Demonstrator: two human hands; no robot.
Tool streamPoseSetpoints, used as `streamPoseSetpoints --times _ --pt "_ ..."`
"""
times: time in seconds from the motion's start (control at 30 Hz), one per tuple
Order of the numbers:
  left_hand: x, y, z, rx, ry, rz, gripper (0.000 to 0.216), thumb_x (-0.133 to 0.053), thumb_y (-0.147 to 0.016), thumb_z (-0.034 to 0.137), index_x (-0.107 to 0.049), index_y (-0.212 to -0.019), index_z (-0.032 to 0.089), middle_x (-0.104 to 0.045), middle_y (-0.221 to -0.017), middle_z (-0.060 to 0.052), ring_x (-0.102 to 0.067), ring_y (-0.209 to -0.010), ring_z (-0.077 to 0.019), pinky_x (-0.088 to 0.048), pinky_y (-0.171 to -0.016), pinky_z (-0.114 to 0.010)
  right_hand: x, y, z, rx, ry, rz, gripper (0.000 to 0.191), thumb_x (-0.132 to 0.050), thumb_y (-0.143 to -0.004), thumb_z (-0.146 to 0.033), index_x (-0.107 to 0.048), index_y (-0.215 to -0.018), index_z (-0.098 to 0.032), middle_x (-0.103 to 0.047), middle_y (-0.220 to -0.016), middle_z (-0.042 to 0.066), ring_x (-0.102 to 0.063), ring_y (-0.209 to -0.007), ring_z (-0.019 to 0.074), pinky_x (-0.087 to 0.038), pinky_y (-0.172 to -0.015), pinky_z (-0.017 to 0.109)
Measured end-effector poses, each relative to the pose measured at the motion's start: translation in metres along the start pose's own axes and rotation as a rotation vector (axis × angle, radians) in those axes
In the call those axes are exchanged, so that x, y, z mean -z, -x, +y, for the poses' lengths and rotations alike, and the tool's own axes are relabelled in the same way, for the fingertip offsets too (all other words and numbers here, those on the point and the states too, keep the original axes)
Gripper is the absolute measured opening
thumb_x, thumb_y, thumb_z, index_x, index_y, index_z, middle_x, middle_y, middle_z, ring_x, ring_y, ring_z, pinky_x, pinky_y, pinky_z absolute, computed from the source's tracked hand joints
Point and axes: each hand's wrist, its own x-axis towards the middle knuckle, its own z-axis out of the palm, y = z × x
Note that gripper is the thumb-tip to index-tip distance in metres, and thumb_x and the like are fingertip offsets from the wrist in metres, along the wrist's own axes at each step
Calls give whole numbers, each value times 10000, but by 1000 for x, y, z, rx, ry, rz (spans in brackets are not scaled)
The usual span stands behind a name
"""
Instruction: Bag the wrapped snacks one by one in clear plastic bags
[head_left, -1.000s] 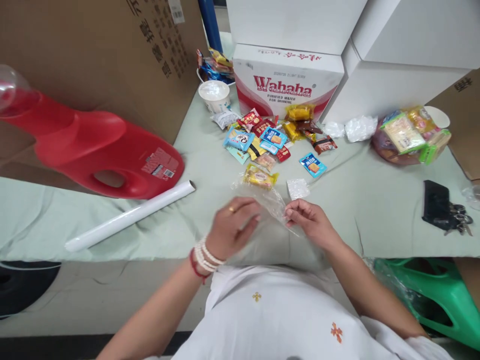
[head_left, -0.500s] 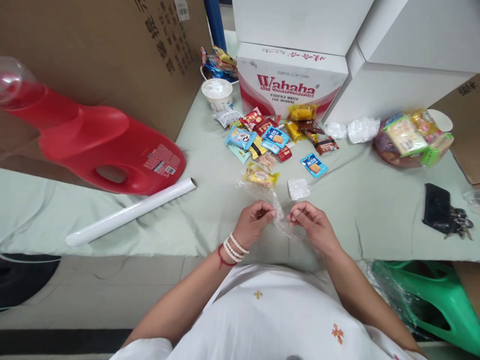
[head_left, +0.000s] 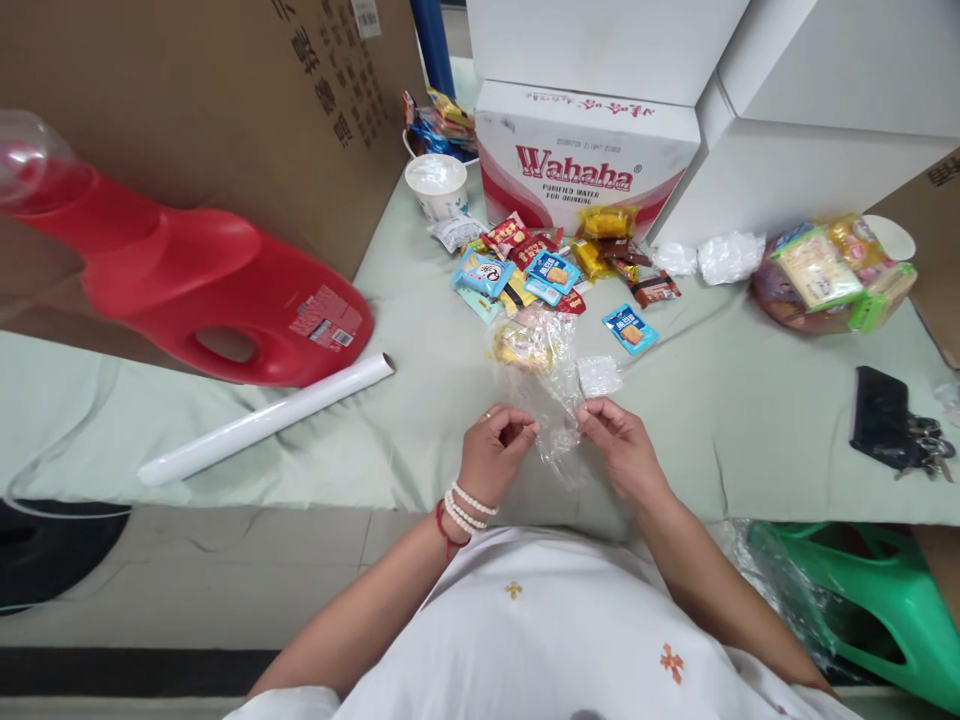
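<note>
My left hand (head_left: pixel 495 452) and my right hand (head_left: pixel 619 445) both pinch the lower edge of a clear plastic bag (head_left: pixel 547 385), held up between them just above the pale green cloth (head_left: pixel 420 400). The bag stands crumpled and partly covers a yellow snack packet (head_left: pixel 517 345) behind it. A small white packet (head_left: pixel 598 376) lies just past my right fingers. Farther back is a heap of several wrapped snacks (head_left: pixel 540 265), with a blue packet (head_left: pixel 630 328) lying apart at its right.
A red jug (head_left: pixel 202 290) lies on its side at left, with a white roll (head_left: pixel 262 420) in front of it. A Wahaha carton (head_left: pixel 585 160), white boxes and a paper cup (head_left: pixel 433 185) stand behind. A bag of snacks (head_left: pixel 825 275), a black phone with keys (head_left: pixel 885 415) and a green stool (head_left: pixel 862 590) are at right.
The hands drew closer together and lifted the clear bag upright; it now stands crumpled in front of the yellow packet instead of lying flat on the cloth.
</note>
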Motion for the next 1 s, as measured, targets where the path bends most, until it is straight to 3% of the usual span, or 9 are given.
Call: streamPoseSetpoints --times 0.17,0.3,0.43,0.6,0.83,0.9,1.0 --pt "-4 -1 3 -77 -126 -28 179 -723 -834 327 -781 -976 232 -603 -820 -1 -483 -632 -114 -459 -659 -259 -1 3 0 -8 -32 -12 262 -714 -876 -492 -726 -874 -230 -629 -864 10 -564 -810 167 -499 -788 290" --pt "-6 1 13 -140 -171 -50 249 -701 -870 390 -779 -1067 258 -608 -1025 -33 -415 -564 -73 -449 -603 -253 -2 4 -5 -11 -39 10 277 -713 -862 -507 -745 -883 -233 -661 -924 32 -593 -857 188 -526 -790 309" --pt "-9 0 15 -133 -168 -152 291 -716 -859 446 -783 -1067 255 -615 -993 -30 -433 -564 -78 -440 -607 -265 -3 5 -6 -13 -47 35 268 -740 -837 -502 -757 -876 -237 -665 -905 32 -600 -835 187 -536 -777 312" --pt "-13 -3 10 -91 -35 -261 191 -679 -877 368 -768 -818 210 -594 -738 -6 -506 -659 -134 -424 -669 -278 -2 5 -4 -41 -74 50 291 -776 -801 -500 -779 -908 -229 -691 -879 25 -578 -754 166 -519 -702 294" --pt "-7 -9 2 144 268 -299 345 -726 -827 499 -694 -765 161 -569 -680 16 -484 -633 -119 -407 -619 -258 3 4 0 -52 -61 79 308 -785 -792 -510 -752 -849 -209 -602 -710 -10 -502 -661 146 -463 -633 275" --pt "-5 -10 0 130 213 -321 327 -714 -837 480 -700 -768 161 -567 -682 13 -483 -627 -121 -416 -619 -262 5 4 0 -65 -59 64 322 -779 -796 -522 -741 -843 -206 -592 -713 -10 -489 -650 142 -448 -600 265" --pt "2 -12 -1 -20 19 -381 250 -678 -863 416 -724 -815 175 -603 -762 -20 -532 -685 -150 -470 -687 -298 9 6 -3 -82 -18 24 337 -761 -812 -537 -726 -836 -203 -587 -726 -7 -482 -640 138 -441 -586 259"
